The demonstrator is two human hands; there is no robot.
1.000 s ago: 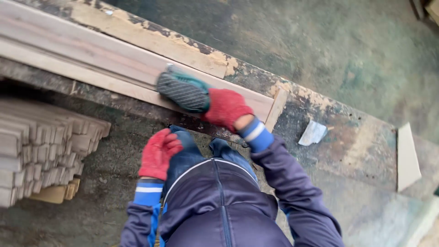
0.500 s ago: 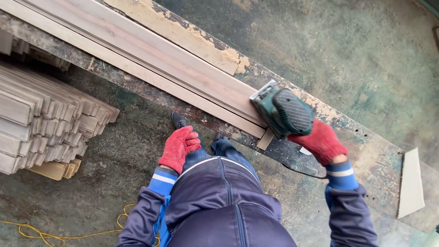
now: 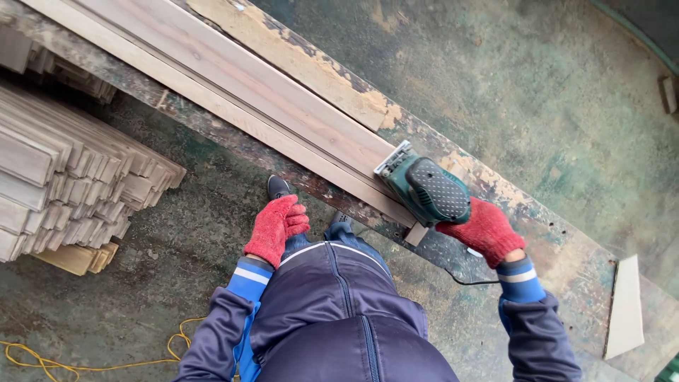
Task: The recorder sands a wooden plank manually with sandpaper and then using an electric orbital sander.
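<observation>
At the near end of the long wooden board (image 3: 283, 120), your right hand (image 3: 485, 230) in its red glove grips the back of the green sander (image 3: 426, 187), which sits flat on the wood. Your left hand (image 3: 275, 226) hangs free by your thigh, fingers loosely curled around nothing. The board lies on a worn bench (image 3: 552, 240), with a stack of wooden slats (image 3: 71, 184) to your left and a yellow cord (image 3: 92, 361) on the floor.

Soft, even daylight, no hard shadows, only a dim band under the long pale wooden boards (image 3: 233, 92) toward ten o'clock, no glare, sharp focus throughout, slight wide-angle bending at the edges, stacked grey timber slats (image 3: 64, 184) at nine o'clock crisp.
</observation>
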